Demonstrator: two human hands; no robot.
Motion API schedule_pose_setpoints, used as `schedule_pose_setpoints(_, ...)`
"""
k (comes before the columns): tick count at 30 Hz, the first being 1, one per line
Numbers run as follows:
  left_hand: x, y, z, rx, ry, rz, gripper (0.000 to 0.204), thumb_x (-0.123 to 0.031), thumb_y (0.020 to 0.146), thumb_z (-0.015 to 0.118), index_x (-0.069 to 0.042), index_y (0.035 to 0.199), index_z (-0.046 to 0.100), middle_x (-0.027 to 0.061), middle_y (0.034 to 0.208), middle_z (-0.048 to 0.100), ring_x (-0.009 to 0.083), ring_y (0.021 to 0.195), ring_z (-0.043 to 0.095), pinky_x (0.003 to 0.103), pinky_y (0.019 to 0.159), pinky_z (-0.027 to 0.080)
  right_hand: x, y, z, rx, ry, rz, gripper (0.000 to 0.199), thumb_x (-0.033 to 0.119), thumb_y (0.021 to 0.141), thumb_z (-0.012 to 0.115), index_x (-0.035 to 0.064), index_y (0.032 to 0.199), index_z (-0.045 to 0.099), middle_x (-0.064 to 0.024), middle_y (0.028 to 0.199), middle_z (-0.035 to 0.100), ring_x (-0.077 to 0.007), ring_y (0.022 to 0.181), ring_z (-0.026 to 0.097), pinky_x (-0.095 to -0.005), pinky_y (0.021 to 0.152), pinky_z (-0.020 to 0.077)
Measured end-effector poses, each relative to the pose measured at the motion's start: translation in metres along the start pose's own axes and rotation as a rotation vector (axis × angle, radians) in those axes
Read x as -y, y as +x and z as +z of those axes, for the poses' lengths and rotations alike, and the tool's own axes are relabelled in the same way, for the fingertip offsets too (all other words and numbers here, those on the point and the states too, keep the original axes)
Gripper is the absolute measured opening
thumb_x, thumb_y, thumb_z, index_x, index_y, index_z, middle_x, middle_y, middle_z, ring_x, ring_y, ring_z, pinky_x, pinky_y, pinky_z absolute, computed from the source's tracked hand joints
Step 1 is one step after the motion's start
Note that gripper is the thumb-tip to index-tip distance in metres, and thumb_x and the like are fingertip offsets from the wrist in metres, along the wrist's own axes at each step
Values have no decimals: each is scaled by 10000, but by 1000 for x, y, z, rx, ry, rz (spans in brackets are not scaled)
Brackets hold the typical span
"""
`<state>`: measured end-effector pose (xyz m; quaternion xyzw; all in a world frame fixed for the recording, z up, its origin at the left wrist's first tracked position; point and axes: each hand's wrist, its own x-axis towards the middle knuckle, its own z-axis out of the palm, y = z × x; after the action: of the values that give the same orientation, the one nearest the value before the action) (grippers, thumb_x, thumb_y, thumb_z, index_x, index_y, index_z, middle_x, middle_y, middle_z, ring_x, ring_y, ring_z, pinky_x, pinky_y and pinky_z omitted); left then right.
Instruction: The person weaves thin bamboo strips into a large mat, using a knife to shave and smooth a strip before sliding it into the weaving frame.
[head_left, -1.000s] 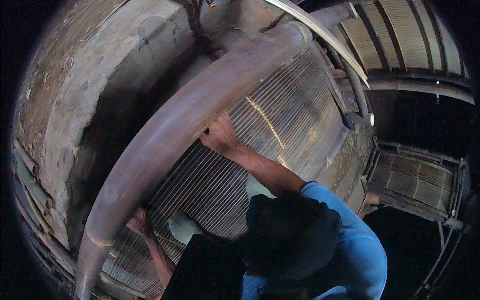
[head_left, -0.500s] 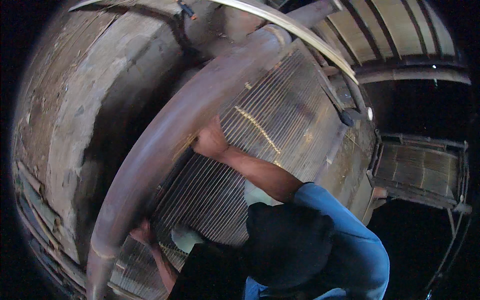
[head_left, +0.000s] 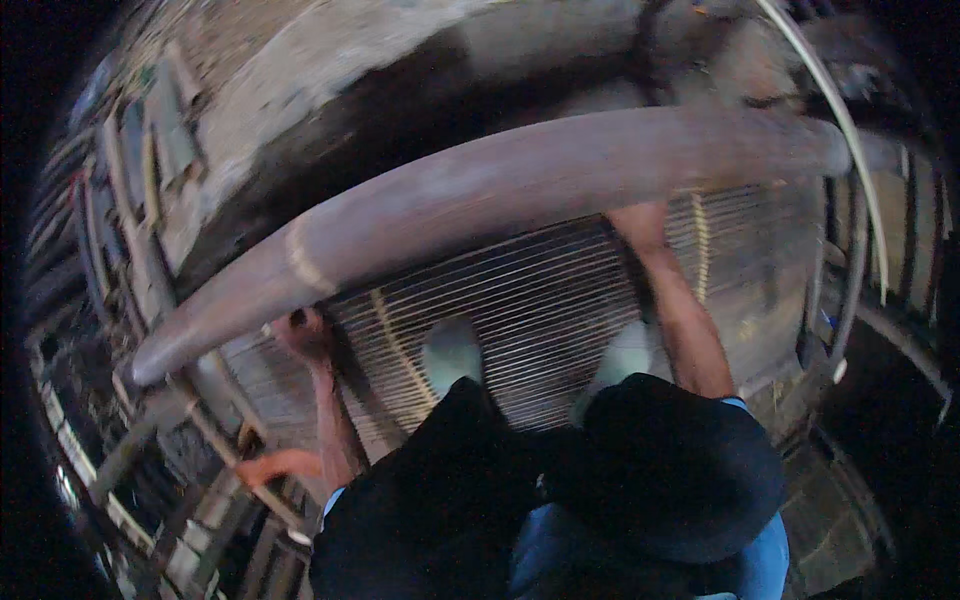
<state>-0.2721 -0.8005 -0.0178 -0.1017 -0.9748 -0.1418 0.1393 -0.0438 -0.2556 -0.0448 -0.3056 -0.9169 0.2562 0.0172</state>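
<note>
A thick brown bamboo pole (head_left: 480, 190) runs across in front of me, with a pale ring at one joint. Below it lies a slatted mat (head_left: 520, 290) of thin, close strips, crossed by yellowish woven bindings. My left hand (head_left: 302, 332) is curled closed just under the pole's left part; what it holds, if anything, I cannot make out. Against the pole's underside, right of the middle, is my right hand (head_left: 640, 222), its fingers hidden by the pole. Both my feet (head_left: 452, 355) rest on the slats between my arms.
A concrete ledge (head_left: 330, 75) stands beyond the pole, with a dark gap between. Bamboo lengths and wood pieces (head_left: 165, 130) clutter the left. A pale curved strip (head_left: 835, 100) arcs over the pole's right end. An orange curved object (head_left: 285, 466) lies beside my left forearm.
The view has turned, so the pole now runs more nearly crosswise. My hands are farther apart in the picture, the right one farther right along the pole. Both feet show more fully.
</note>
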Motion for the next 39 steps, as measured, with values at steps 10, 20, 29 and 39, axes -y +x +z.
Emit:
schedule_pose_setpoints(10, -56, -18, -27, 7, -104, 80, 278, -121, 834, 689, -8, 1087, 680, 215, 1177, 624, 421, 1096, 552, 495, 965, 434, 9, -6, -37, -193, 164, -139, 358, 290, 784, 710, 44, 1044, 699, -221, 1044, 671, -422, 1023, 602, -503, 902, 454)
schedule_pose_setpoints(20, -93, 2, 1, 126, 49, 465, 263, -236, 794, 697, -48, 978, 701, 190, 941, 670, 424, 929, 590, 510, 853, 462, 3, 0, -31, -59, -128, -132, 390, 363, 817, 699, 64, 1067, 703, -191, 1053, 687, -429, 1010, 609, -548, 937, 427)
schedule_pose_setpoints(29, -4, 17, 39, 224, -192, 620, 146, -122, 876, 648, -69, 1008, 684, 144, 700, 638, 343, 605, 607, 457, 557, 474, 43, 20, -95, 21, -148, -191, 758, 736, 828, 523, 15, 925, 736, -199, 877, 696, -379, 835, 666, -456, 827, 510)
schedule_pose_setpoints(39, -78, 39, 19, 306, -61, 526, 157, -170, 907, 640, -56, 1006, 683, 133, 713, 637, 292, 633, 600, 416, 562, 464, 67, -80, -172, 4, -141, -254, 605, 652, 789, 659, 96, 578, 550, -77, 489, 486, -286, 520, 554, -396, 526, 388)
